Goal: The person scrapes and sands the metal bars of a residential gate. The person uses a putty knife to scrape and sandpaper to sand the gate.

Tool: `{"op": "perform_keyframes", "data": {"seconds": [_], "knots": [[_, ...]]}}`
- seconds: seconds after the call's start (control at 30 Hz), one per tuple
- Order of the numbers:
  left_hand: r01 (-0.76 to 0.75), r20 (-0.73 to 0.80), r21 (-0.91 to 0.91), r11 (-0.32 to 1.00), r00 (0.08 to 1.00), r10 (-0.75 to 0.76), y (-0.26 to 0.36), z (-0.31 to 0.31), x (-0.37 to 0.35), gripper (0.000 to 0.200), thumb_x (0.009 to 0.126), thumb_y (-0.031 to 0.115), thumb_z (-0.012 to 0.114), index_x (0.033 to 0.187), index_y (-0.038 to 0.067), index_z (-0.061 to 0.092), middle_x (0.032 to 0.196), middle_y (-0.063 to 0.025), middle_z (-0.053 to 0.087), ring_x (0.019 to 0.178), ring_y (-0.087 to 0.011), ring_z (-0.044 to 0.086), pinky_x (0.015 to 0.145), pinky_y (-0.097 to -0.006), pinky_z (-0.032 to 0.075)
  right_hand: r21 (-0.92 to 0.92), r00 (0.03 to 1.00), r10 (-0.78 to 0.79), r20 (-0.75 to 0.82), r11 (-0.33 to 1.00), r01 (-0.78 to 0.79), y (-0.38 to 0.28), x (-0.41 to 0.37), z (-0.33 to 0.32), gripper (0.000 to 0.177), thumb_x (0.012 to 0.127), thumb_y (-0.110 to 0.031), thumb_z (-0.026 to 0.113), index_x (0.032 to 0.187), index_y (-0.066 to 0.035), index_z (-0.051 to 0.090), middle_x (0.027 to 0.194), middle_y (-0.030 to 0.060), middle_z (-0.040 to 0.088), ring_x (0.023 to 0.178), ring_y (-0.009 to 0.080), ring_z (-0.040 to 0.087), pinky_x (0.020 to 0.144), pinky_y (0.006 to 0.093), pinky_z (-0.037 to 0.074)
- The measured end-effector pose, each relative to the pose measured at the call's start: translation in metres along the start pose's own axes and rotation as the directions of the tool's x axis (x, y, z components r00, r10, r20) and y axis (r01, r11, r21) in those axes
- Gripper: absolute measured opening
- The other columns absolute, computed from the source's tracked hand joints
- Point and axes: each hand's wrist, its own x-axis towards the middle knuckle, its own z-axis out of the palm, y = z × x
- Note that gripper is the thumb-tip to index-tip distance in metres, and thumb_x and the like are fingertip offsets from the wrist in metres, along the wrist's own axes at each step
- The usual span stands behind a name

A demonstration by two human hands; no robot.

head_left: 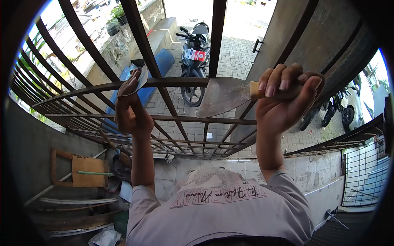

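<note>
In my right hand (pixel 289 92) is a putty knife (pixel 225 97), its fingers wrapped round the handle. The wide, worn metal blade points left and lies across the upper rail of a brown metal grille (pixel 184 82). My left hand (pixel 133 106) is raised at the same rail, further left, with its fingers closed around a thin, grey, curved piece (pixel 142 78). What kind of thing that piece is, I cannot make out. Part of it is hidden by the fingers.
Beyond the bars, a motorbike (pixel 195 61) stands on paving beside a blue rolled or barrel-like object (pixel 164 60). A wooden frame (pixel 61 168) and several long strips (pixel 78 201) lie low at left. More motorbikes (pixel 328 107) are parked at right.
</note>
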Motion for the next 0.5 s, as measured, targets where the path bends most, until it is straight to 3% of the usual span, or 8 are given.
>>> {"op": "perform_keyframes", "data": {"seconds": [0.13,0.23,0.43,0.5], "knots": [[0.011,-0.033,-0.006,1.000,0.999,-0.012,-0.001,0.002,-0.002,0.021,0.102,0.002,0.051,0.115,-0.010,0.062,0.116,-0.0223,0.070,0.107,-0.0305,0.069,0.096,-0.0414,0.053,0.026,0.996,-0.050,0.078,0.998,0.049,-0.002,0.010,0.002,0.025,0.111,-0.028,0.034,0.103,-0.012,0.051,0.073,0.0040,0.053,0.050,0.0129,0.050,0.047,0.0307,0.048],[0.042,-0.010,0.015,0.999,0.999,-0.042,0.000,0.000,-0.004,0.021,0.102,0.001,0.052,0.116,-0.009,0.062,0.115,-0.0213,0.070,0.107,-0.0295,0.069,0.095,-0.0403,0.053,0.078,0.997,-0.074,0.026,0.994,0.072,-0.001,0.009,0.009,0.025,0.110,-0.027,0.034,0.101,-0.012,0.051,0.071,0.0037,0.051,0.047,0.0132,0.049,0.042,0.0300,0.046],[0.000,0.019,0.048,0.999,1.000,0.000,-0.005,0.001,-0.007,0.021,0.102,0.001,0.050,0.117,-0.009,0.062,0.115,-0.0207,0.070,0.109,-0.0290,0.068,0.097,-0.0397,0.052,0.091,0.995,-0.069,0.067,0.994,0.063,0.000,0.009,0.016,0.024,0.110,-0.028,0.034,0.101,-0.013,0.050,0.070,0.0032,0.049,0.047,0.0126,0.047,0.041,0.0288,0.045],[0.047,-0.001,0.011,0.999,0.999,-0.047,-0.004,0.002,-0.007,0.019,0.099,-0.008,0.049,0.113,-0.008,0.062,0.110,-0.0224,0.072,0.108,-0.0321,0.069,0.100,-0.0429,0.052,0.095,0.995,-0.083,0.059,0.992,0.077,0.000,0.003,0.022,0.022,0.110,-0.028,0.034,0.101,-0.013,0.049,0.070,0.0031,0.048,0.047,0.0126,0.047,0.041,0.0283,0.045]]}}
